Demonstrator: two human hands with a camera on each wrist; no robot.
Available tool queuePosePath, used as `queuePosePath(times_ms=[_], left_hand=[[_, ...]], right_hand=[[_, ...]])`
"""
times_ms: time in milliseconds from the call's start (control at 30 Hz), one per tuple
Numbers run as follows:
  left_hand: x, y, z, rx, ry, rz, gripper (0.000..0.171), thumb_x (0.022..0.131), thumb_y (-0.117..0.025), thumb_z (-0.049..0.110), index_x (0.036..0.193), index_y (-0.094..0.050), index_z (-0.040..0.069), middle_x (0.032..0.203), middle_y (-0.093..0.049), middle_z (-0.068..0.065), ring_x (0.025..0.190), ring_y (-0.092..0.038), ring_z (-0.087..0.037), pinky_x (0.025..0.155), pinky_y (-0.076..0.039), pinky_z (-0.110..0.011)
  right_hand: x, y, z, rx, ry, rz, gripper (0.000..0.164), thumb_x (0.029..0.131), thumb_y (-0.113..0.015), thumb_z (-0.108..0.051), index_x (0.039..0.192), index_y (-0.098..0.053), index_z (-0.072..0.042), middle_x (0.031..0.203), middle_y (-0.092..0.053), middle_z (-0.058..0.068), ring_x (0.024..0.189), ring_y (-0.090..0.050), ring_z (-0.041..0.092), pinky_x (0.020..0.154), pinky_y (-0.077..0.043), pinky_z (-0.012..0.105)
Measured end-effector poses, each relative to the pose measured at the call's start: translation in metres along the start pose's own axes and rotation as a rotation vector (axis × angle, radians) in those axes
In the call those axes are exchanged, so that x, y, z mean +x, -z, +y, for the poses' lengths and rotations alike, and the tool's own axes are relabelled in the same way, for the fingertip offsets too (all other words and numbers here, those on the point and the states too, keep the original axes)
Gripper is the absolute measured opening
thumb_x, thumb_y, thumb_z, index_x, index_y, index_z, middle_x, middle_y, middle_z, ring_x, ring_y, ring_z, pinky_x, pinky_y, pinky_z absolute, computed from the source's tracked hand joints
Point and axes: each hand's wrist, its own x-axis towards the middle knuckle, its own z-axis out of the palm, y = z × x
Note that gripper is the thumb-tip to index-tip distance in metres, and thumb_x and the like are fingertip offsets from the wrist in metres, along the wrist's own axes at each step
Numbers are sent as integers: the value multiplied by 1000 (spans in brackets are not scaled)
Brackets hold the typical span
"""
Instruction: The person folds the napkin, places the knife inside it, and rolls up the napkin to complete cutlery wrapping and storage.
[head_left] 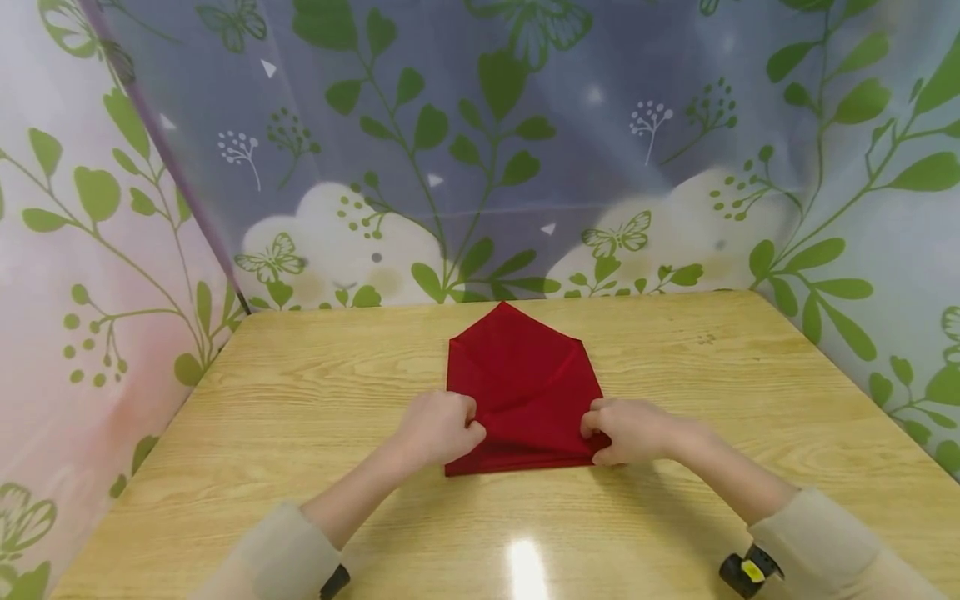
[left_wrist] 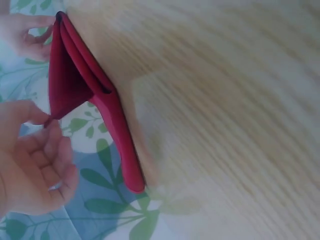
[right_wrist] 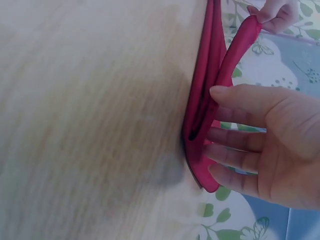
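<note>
A folded red cloth lies on the wooden table, with a pointed end toward the back wall and a straight fold at the front. My left hand pinches a corner of its upper layer between thumb and fingertips, lifting that layer so a gap shows below it in the left wrist view. At the other side my right hand grips the cloth's near right edge, thumb in front and fingers behind. Several stacked layers of the red cloth show edge-on in the right wrist view.
The pale wood-grain table extends around the cloth on all sides. Behind it hangs a printed fabric wall with leaves and butterflies, and similar panels stand at left and right. A dark wrist device sits at my right sleeve.
</note>
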Motion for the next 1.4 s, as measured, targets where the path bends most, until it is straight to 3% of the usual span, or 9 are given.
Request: queuePosePath(times_ms=[233,667,900,1033,1133,1233,1400], left_hand=[[-8,-7,2,191,53,-129,39,73,-52,14,46,-24,19,43,-14,10,48,-13,-9,43,-12,-24],[-10,-15,3,249,178,-323,42,82,-56,23,48,-32,16,48,-27,5,48,-23,-11,45,-21,-26],[-9,-19,1,278,197,-366,41,82,-57,22,48,-35,15,48,-29,4,47,-24,-10,45,-20,-24],[-10,-17,2,324,114,-299,33,78,-61,17,52,-41,14,51,-36,3,50,-33,-12,47,-28,-26],[-10,-15,7,415,-16,-220,17,73,-66,16,64,-51,13,63,-44,1,61,-43,-15,56,-36,-29],[-9,-16,14,452,-157,-173,14,73,-68,19,73,-55,13,71,-47,0,69,-45,-16,62,-37,-28],[-9,-26,20,412,-276,-144,26,78,-63,18,58,-47,15,61,-41,3,55,-37,-11,52,-29,-23]], right_hand=[[0,-5,-2,-17,67,43,14,81,-69,-13,95,-65,-8,88,-54,-1,80,-55,16,70,-48,33],[3,-12,-1,-66,176,131,13,83,-68,-13,96,-67,-12,86,-53,-4,78,-54,13,68,-48,29],[3,-18,1,-52,177,147,15,83,-67,-12,98,-68,-12,86,-53,-4,77,-52,10,66,-47,26],[4,-20,2,-56,174,153,15,82,-68,-11,97,-67,-13,86,-53,-4,76,-52,10,65,-46,26],[5,-21,2,-68,180,160,15,81,-69,-10,96,-66,-13,86,-52,-4,76,-52,11,65,-46,27],[6,-22,3,-81,183,172,15,81,-69,-9,94,-65,-14,85,-51,-5,75,-51,11,65,-46,27],[7,-22,2,-95,203,188,14,81,-69,-10,94,-65,-13,84,-51,-5,74,-51,10,64,-46,26]])
